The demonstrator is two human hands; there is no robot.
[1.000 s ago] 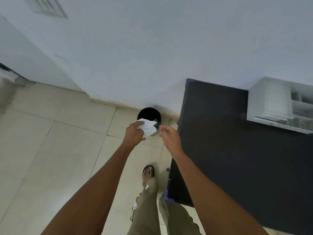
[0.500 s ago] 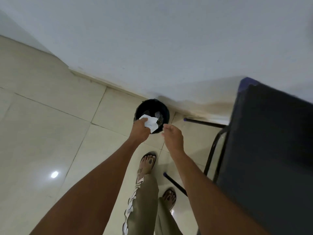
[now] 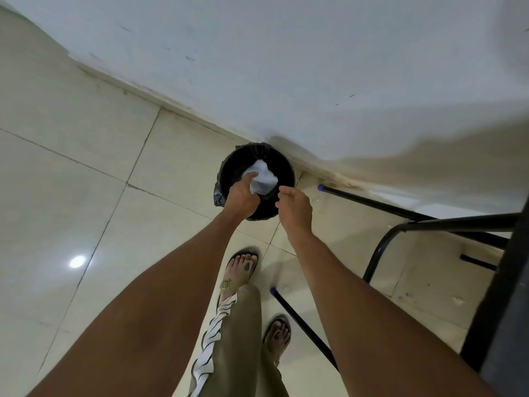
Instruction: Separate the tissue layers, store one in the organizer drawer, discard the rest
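Now the left hand point(image 3: 242, 196), clutching the crumpled tissue point(image 3: 262, 179), has moved over the black bin point(image 3: 229, 173), ready to discard, while the empty right hand point(image 3: 294, 207) hangs slack beside it.

bin mouth: open; bin point(image 3: 229, 179) stands on floor against wall, tissue point(image 3: 262, 179) and left hand point(image 3: 242, 197) over the opening
right of bin: right hand point(image 3: 294, 209) over rim edge, fingers loosely spread, holding nothing
left of bin: bare floor point(image 3: 71, 173), free approach
behind bin: wall point(image 3: 286, 67) just beside rim, no way in from there
far right: table point(image 3: 503, 310) edge and its black legs point(image 3: 380, 203) near bin, block low reach from that side
below arms: feet point(image 3: 242, 267) near bin
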